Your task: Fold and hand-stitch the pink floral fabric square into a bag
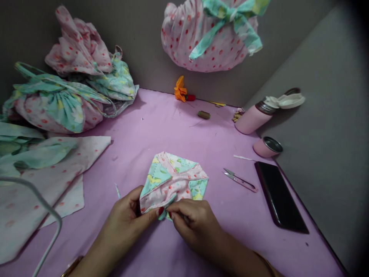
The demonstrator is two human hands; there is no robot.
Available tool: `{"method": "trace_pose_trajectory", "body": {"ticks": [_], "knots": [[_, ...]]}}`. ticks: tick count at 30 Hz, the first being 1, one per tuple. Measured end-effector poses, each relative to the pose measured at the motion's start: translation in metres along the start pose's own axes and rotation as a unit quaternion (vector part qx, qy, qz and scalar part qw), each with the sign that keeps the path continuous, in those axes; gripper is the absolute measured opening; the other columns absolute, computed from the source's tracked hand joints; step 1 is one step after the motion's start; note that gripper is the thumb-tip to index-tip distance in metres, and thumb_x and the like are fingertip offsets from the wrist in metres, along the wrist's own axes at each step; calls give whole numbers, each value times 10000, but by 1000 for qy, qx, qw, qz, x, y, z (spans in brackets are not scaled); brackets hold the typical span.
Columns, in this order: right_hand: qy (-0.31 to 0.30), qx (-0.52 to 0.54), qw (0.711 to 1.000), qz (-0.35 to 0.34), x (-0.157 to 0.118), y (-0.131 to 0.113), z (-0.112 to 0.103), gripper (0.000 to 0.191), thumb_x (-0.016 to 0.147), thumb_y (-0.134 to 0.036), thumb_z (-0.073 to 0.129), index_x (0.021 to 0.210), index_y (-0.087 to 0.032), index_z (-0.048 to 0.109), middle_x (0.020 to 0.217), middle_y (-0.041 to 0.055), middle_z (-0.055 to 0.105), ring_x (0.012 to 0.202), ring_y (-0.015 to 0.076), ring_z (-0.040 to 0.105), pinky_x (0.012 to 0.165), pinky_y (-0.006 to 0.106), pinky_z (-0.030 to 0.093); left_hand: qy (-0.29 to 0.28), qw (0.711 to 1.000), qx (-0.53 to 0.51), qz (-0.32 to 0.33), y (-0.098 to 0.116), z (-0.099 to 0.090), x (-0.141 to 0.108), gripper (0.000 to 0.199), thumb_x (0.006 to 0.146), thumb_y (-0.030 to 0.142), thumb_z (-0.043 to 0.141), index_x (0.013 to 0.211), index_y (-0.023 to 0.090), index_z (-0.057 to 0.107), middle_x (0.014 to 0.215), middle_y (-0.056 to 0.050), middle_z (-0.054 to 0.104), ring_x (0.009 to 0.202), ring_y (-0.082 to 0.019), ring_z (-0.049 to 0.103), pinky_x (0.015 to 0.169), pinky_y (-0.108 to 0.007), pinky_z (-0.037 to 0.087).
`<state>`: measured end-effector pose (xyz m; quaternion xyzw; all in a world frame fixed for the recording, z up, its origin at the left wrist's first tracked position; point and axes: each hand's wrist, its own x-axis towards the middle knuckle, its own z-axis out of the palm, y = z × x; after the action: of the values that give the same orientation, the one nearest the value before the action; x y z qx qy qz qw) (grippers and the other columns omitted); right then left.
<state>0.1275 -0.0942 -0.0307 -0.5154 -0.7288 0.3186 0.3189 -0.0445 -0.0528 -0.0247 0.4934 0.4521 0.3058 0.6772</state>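
Observation:
A small patchwork fabric piece, pink dotted and turquoise floral, lies in front of me with stitch lines along its panels. My left hand grips its left edge, the thumb pressed on top near the lower rim. Against that same rim, my right hand pinches the cloth between thumb and forefinger, close to the left thumb. Any needle or thread between the fingertips is too small to make out. To the right lie thread snips with their blades apart.
Gathered fabric bags are heaped at back left, above loose cut cloth and a grey cable. Another bag hangs on the wall. Thread spool, open pink bottle, its cup and black phone stand or lie around.

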Motion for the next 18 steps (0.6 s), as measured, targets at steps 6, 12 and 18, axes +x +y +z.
{"method": "trace_pose_trajectory", "body": {"ticks": [6, 12, 18], "knots": [[-1, -15, 1000, -6, -1, -1, 2, 200, 810, -102, 446, 844, -168, 632, 697, 29, 645, 600, 128, 574, 559, 238, 411, -6, 999, 30, 12, -1, -1, 0, 277, 696, 186, 656, 962, 262, 635, 895, -4, 708, 812, -211, 618, 764, -320, 475], [35, 4, 999, 6, -1, 0, 1, 173, 796, -104, 485, 846, -169, 637, 677, 13, 639, 580, 110, 562, 553, 215, 399, -25, 999, -4, 29, -1, -1, 5, 250, 753, 232, 615, 1002, 253, 621, 942, -13, 702, 836, -200, 606, 795, -324, 457], [30, 52, 998, 31, 2, 1, 0, 159, 779, -74, 512, 810, -175, 631, 698, -5, 644, 616, 92, 573, 580, 182, 406, -53, 996, -66, 2, 4, -1, 5, 292, 720, 172, 640, 1006, 218, 609, 771, 10, 653, 717, -162, 554, 708, -269, 445]]}}
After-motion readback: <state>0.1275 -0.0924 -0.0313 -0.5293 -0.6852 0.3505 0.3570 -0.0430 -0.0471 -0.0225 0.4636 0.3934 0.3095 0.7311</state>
